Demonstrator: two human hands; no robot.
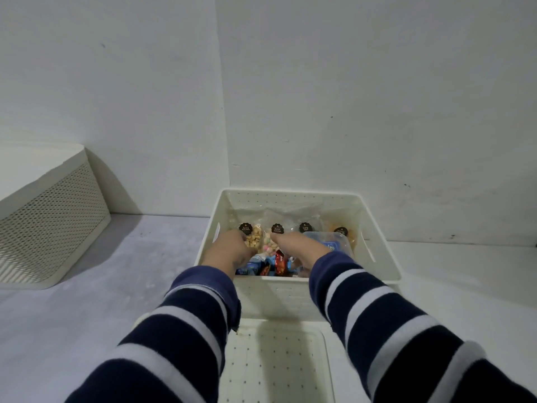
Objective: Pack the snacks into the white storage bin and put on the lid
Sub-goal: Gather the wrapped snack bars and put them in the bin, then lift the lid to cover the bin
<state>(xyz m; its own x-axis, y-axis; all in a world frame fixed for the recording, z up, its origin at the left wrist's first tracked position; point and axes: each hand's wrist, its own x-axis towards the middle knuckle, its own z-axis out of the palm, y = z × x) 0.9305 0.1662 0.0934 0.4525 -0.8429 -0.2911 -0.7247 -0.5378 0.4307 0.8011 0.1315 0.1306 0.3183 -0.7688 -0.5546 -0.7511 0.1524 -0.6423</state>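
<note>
The pale grey tabletop (87,286) meets two white walls in a corner, and the open white perforated plastic storage bin (380,266) stands on it against the back wall, serving here as the landmark. Well to the left of the bin sits a second white lattice-sided bin with its lid on (49,216). Just in front of the bin, touching or nearly touching its near wall, the flat white perforated lid (276,365) lies on the tabletop, not on the bin. Two arms in navy sleeves with white stripes (386,321) reach over the lid and across the bin's near rim. The left hand (229,251) is inside the bin at its left side, its fingers curled downward against a clear bag of tan puffed snacks (254,238); whether they actually grip the bag cannot be told. The right hand (299,247) is inside the bin near the middle, beside a clear plastic tub with a blue label (334,242), its fingers hidden, so their state cannot be told. Along the bin's far wall stand clear snack bags with round black labels (305,227). Between the hands, at the bin's near wall, lie small blue and red wrapped packets (276,264).
</note>
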